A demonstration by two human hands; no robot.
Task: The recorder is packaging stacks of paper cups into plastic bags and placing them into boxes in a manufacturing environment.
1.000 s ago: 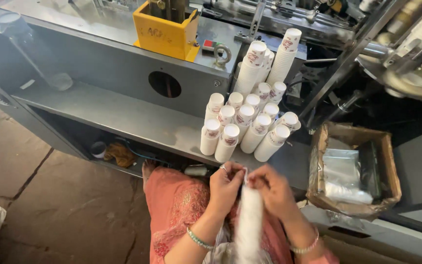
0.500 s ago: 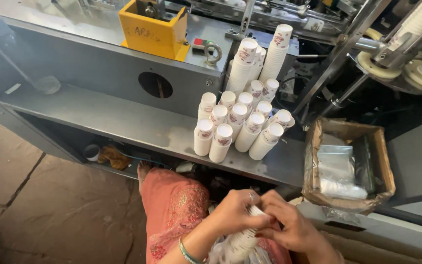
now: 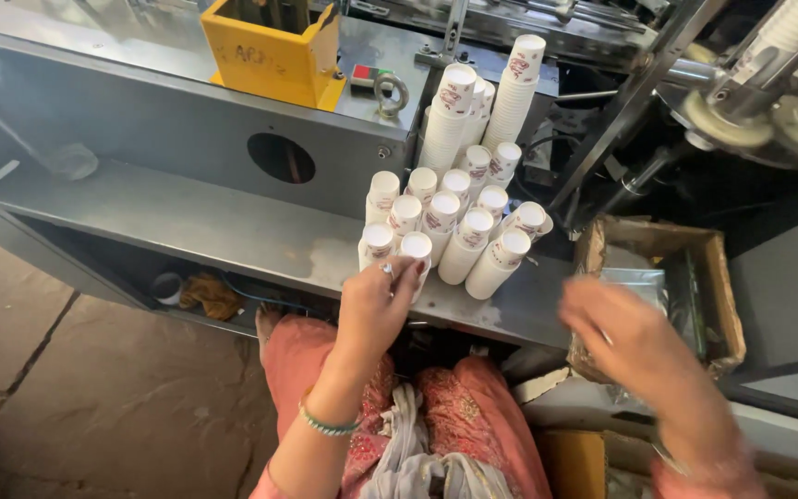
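Several stacks of white printed paper cups (image 3: 464, 231) lean together on a grey metal shelf (image 3: 187, 222) of a machine. My left hand (image 3: 376, 310), with a ring and a green bangle, is closed around the front stack of cups (image 3: 415, 248) at the shelf's edge. My right hand (image 3: 630, 346) is blurred by motion, holds nothing visible and hovers beside a cardboard box (image 3: 727, 286) with clear plastic bags inside. Pink clothing and a crumpled clear plastic bag (image 3: 417, 453) lie on my lap below.
Taller cup stacks (image 3: 445, 120) stand at the back against the machine. A yellow open-topped metal box (image 3: 270, 51) sits on the machine top. Rotating cup-forming parts (image 3: 750, 120) are at upper right. Stone floor (image 3: 94, 388) lies to the left.
Both hands were together over my lap around a cup stack in plastic. My left hand has risen to the shelf with a stack; my right hand has swung right toward the cardboard box.
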